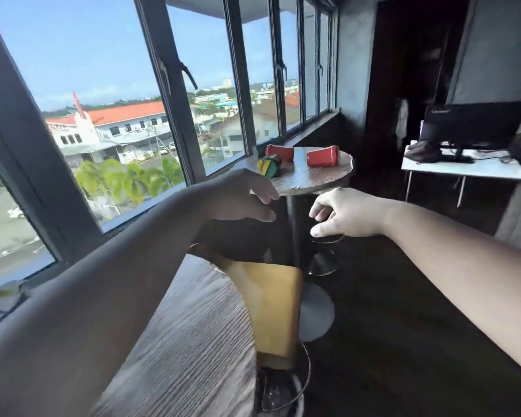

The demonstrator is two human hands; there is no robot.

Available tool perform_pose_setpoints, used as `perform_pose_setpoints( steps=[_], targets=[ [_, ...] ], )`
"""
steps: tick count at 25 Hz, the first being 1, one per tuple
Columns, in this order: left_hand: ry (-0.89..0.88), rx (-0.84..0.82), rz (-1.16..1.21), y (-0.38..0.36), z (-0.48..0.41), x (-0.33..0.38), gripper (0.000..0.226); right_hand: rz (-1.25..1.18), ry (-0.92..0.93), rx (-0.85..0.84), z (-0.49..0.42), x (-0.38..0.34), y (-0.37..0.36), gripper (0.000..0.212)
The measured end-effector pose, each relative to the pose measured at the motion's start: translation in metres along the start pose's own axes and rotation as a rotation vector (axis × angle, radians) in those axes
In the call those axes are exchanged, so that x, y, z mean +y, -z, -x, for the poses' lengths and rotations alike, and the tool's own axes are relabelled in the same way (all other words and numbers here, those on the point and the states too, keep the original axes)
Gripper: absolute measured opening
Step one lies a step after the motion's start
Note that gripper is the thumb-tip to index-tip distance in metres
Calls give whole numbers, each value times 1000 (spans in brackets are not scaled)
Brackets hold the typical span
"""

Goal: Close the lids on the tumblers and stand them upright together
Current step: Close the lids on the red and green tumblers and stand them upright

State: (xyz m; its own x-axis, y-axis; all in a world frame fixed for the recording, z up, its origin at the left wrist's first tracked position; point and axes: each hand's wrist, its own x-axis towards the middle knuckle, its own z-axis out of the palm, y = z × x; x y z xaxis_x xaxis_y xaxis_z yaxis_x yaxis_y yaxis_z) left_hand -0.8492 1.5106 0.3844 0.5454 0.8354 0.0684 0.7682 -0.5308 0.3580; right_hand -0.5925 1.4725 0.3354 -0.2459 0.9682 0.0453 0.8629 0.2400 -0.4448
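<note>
Two red tumblers lie on their sides on a small round wooden table [310, 180] by the window: one at the back left [279, 152], one at the right [322, 156]. A green and yellow tumbler [268, 166] also lies on its side near the table's left edge. Whether any lid is closed cannot be told from here. My left hand [241, 195] hovers in front of the table's near edge, fingers loosely curved, holding nothing. My right hand [343, 212] hangs lower right of the table edge, fingers relaxed, holding nothing.
A second round wooden table [193, 341] is right below me. A yellow-cushioned stool [271, 308] stands between the two tables. Windows run along the left. A white desk [463, 168] with a monitor stands at the right; dark floor lies between.
</note>
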Motion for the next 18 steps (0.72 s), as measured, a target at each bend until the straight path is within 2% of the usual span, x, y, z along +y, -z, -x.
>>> perform_pose_setpoints(
  steps=[7, 10, 18],
  targets=[
    [108, -62, -84, -48, -116, 53, 46, -36, 12, 5, -47, 124, 44, 40],
    [169, -18, -100, -60, -161, 64, 46, 0, 64, -18, -81, 158, 65, 41],
    [293, 81, -77, -58, -241, 26, 42, -17, 190, -50, -174, 210, 89, 37]
  ],
)
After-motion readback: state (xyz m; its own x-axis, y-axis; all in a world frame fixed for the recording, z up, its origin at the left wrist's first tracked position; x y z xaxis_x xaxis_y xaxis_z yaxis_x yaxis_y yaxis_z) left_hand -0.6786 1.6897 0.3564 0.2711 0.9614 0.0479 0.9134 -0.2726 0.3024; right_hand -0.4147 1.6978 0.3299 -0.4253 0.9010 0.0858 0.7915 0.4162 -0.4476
